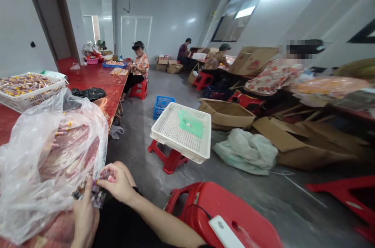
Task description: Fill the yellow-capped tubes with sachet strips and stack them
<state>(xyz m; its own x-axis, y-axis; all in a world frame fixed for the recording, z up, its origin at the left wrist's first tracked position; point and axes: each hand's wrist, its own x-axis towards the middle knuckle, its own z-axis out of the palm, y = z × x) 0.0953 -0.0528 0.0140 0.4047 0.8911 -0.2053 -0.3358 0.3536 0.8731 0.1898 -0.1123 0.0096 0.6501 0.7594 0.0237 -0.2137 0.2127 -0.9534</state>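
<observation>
My left hand [84, 209] is closed on a small bunch of wrapped pieces [98, 196] at the edge of the red table. Close beside it on the right, my right hand [118, 183] is pinched, with a small pink wrapped piece [110, 178] in its fingers. The fingertips of both hands nearly meet. A large clear plastic bag [26, 177] lies spread on the table left of my hands, with a few yellow-and-purple wrapped pieces [61, 133] in it.
A white basket [43, 93] full of wrapped pieces stands at the left. A white tray [164, 127] rests on a red stool [168, 160]. Nearer is another red stool [234, 205] with a white device [224, 232]. Cardboard boxes [225, 117] and several seated people are beyond.
</observation>
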